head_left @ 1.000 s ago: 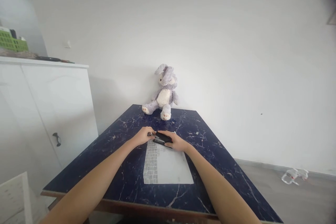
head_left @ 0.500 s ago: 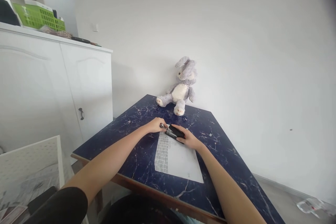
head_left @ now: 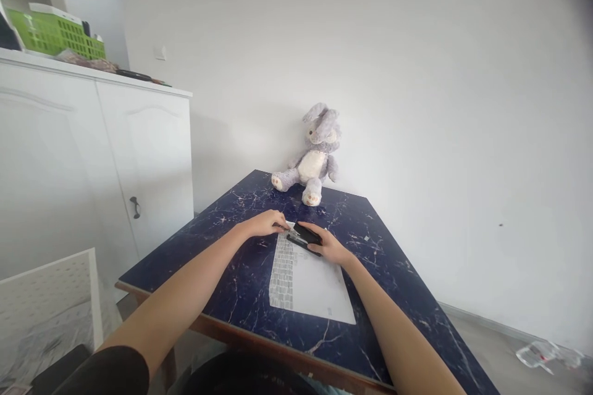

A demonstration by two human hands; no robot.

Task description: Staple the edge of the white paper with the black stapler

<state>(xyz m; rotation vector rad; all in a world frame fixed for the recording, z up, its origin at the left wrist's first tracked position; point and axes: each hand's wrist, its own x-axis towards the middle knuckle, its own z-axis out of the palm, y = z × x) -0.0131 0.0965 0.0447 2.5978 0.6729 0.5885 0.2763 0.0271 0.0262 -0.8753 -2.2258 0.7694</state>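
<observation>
On the dark-blue marbled table (head_left: 241, 293), a black stapler (head_left: 307, 232) gapes, unclosed, at the far end of white printed paper (head_left: 319, 289), clamped in the right hand (head_left: 332, 249), though whether the left hand (head_left: 266, 223) beside it pinches anything I cannot tell.

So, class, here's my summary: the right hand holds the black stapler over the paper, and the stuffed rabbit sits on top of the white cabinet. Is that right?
Not quite: the stuffed rabbit isn't on the white cabinet. The head view shows it sitting at the far end of the blue table. The right hand does hold the black stapler over the paper.
</observation>
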